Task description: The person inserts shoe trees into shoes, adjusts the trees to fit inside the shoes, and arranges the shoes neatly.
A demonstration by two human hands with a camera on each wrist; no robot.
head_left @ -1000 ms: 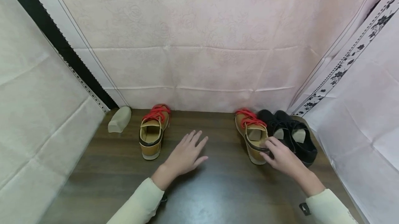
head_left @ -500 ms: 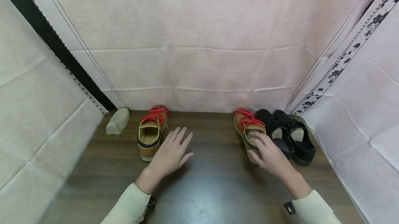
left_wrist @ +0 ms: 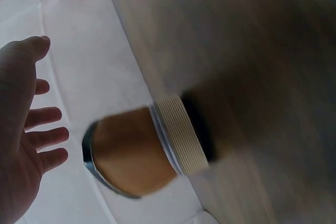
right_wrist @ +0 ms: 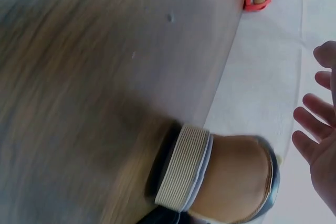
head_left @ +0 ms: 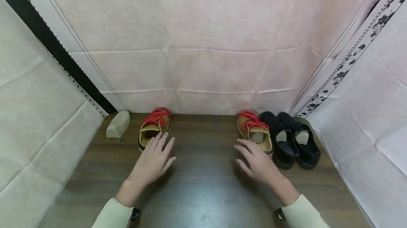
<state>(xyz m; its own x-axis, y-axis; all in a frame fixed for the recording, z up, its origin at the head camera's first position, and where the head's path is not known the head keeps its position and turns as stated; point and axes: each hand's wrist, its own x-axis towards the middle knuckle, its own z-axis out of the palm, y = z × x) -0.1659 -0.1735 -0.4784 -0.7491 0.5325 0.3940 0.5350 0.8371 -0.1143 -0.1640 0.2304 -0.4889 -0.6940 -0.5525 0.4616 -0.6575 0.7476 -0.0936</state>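
Observation:
My left hand (head_left: 151, 162), fingers spread and nearly straight, is over the heel end of a tan shoe with red laces (head_left: 158, 118), hiding its heel from the head view. In the left wrist view that shoe's tan heel (left_wrist: 134, 150) and ribbed pale sole show beyond the fingers, apart from them. My right hand (head_left: 259, 162) is beside the heel of the matching tan shoe (head_left: 251, 122), holding nothing, its fingers loosely bent. A pale insert (head_left: 256, 137) sits inside this right shoe. The right wrist view shows its heel (right_wrist: 236, 177) clear of the fingers.
A pale foot-shaped shoe insert (head_left: 118, 124) lies at the far left. Two black shoes (head_left: 284, 147) with pale inserts stand right of the right tan shoe. White cloth (head_left: 203, 72) hangs behind and at both sides of the brown wooden surface (head_left: 203, 185).
My left hand has moved left to the heel of the left tan shoe. My right hand has moved left off the right tan shoe's heel. The shoes stay in place.

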